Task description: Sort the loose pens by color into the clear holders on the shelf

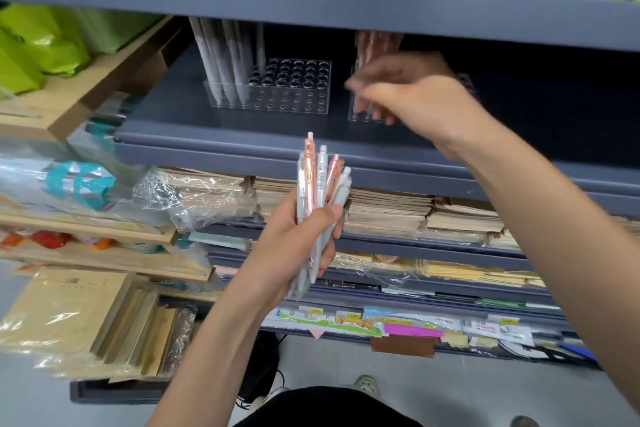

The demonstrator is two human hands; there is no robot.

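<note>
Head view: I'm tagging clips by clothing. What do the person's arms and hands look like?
No sleeves, gloves or watch show: the left hand, left forearm and right forearm are bare up to the frame edge. The right hand is blurred at the fingers, so small rings cannot be ruled out. A black garment shows at the bottom edge.

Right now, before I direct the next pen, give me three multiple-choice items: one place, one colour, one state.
1. In the left holder, the white pens stand at its: A right end; B left end; C middle.
2. The right-side pens, in the right holder, are: A green; B black; C pink.
3. The left hand: A grips a bundle of pens; B is empty; C lies flat on the shelf.
Answers: 1 B, its other holes are empty; 2 C, pink barrels show above the right hand; 3 A, fingers curl round the bundle.
</note>
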